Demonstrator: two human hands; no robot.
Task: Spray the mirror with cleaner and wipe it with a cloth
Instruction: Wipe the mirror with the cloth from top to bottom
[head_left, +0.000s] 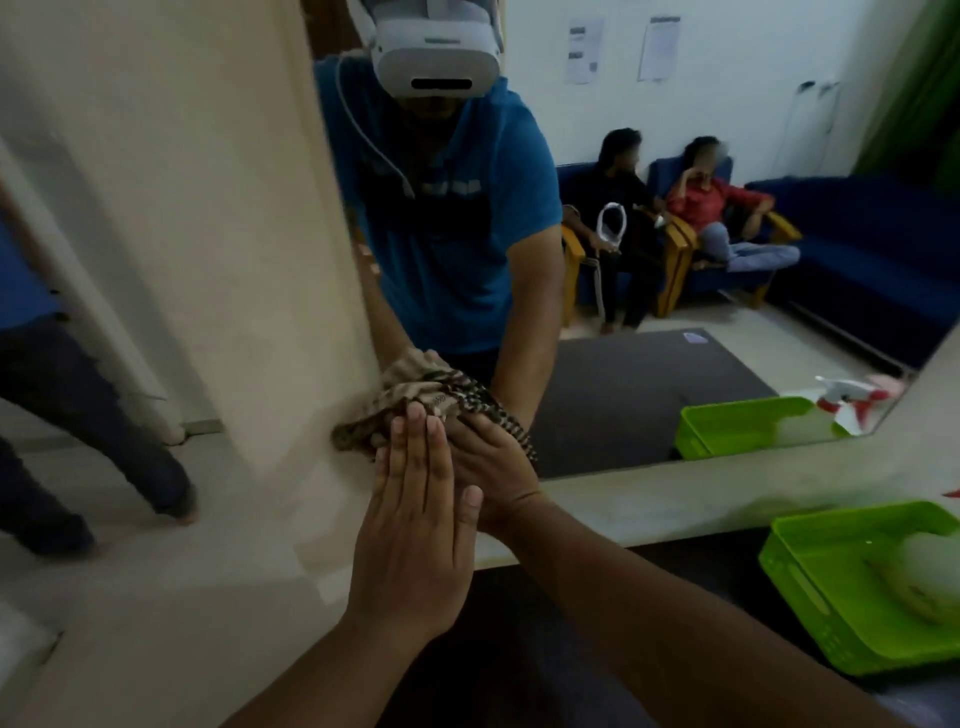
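Note:
A large mirror (675, 291) leans against the cream wall and reflects me and the room. A brown striped cloth (371, 428) is bunched against the mirror's lower left corner. My right hand (493, 470) presses the cloth onto the glass, with its fingers partly hidden. My left hand (415, 525) lies flat over the right one, fingers straight, their tips reaching the cloth. A white spray bottle with a red trigger shows only as a reflection (847, 402) at the mirror's lower right. A red bit at the right edge (953, 492) may be the bottle itself.
A green plastic tray (810, 587) sits on the dark surface at the right, holding a pale sponge-like thing. A pale ledge (701, 493) runs below the mirror. A person's legs (78, 415) stand on the floor at the left. Two seated people appear in the reflection.

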